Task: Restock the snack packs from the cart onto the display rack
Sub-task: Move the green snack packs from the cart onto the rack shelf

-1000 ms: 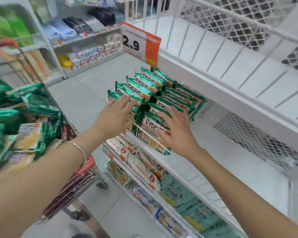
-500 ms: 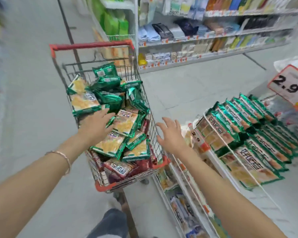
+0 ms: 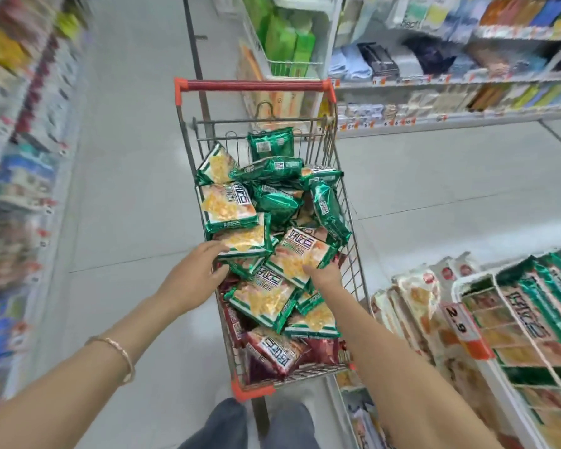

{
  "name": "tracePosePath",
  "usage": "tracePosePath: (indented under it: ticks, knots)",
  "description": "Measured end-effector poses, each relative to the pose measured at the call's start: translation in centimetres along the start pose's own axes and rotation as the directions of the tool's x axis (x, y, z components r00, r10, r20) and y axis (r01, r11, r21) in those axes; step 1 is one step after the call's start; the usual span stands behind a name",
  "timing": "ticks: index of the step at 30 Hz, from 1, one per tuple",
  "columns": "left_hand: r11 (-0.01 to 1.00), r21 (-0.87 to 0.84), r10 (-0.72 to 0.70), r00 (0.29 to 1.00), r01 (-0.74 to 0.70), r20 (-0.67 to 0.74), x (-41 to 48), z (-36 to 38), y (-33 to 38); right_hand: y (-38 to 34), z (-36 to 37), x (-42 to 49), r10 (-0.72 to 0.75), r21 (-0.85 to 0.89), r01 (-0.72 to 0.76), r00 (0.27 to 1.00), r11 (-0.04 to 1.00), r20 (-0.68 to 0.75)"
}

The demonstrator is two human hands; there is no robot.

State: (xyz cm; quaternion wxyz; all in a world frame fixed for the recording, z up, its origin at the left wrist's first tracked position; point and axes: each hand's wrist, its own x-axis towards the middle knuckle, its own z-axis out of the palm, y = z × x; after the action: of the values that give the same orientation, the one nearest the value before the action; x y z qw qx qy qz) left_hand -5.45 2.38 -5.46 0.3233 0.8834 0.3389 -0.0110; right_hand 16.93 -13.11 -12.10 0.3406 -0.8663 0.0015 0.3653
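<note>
Judging by the green snack packs [image 3: 272, 196] heaped in the cart [image 3: 253, 85] at twelve o'clock and the rows already on the display rack [image 3: 457, 286] at four o'clock, I'm midway; my left hand [image 3: 191, 280] pinches the edge of one pack [image 3: 245, 243], while my right hand's [image 3: 324, 275] grip I cannot tell.

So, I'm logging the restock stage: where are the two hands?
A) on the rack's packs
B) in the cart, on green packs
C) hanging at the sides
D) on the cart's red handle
B: the left hand grips a green pack and the right hand touches a neighbouring pack, both inside the cart.
</note>
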Motion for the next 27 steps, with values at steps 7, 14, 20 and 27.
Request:
tracePosePath:
  ticks: [7, 14, 20, 27]
  knots:
    - [0.615, -0.631, -0.224, 0.872, 0.474, 0.436, 3.4, 1.2, 4.4, 0.3, -7.6, -1.3, -0.142, 0.039, 0.138, 0.912, 0.990, 0.385]
    - [0.214, -0.805, -0.305, 0.821, 0.553, 0.483, 5.6, 3.5, 8.2, -5.7, -7.6, 0.6, -0.401, 0.074, 0.397, 0.915, 0.915, 0.043]
    - [0.249, -0.840, -0.456, 0.824, 0.482, 0.338, 3.8, 3.3, 6.0, -6.0, -5.6, 7.9, -0.560, -0.452, 0.481, 0.827, 0.752, -0.051]
    - [0.269, -0.878, -0.526, 0.824, 0.397, 0.211, 2.2, 2.5, 7.2, -6.6, -10.7, 6.4, -0.590, 0.206, 0.617, 0.786, 0.759, -0.183]
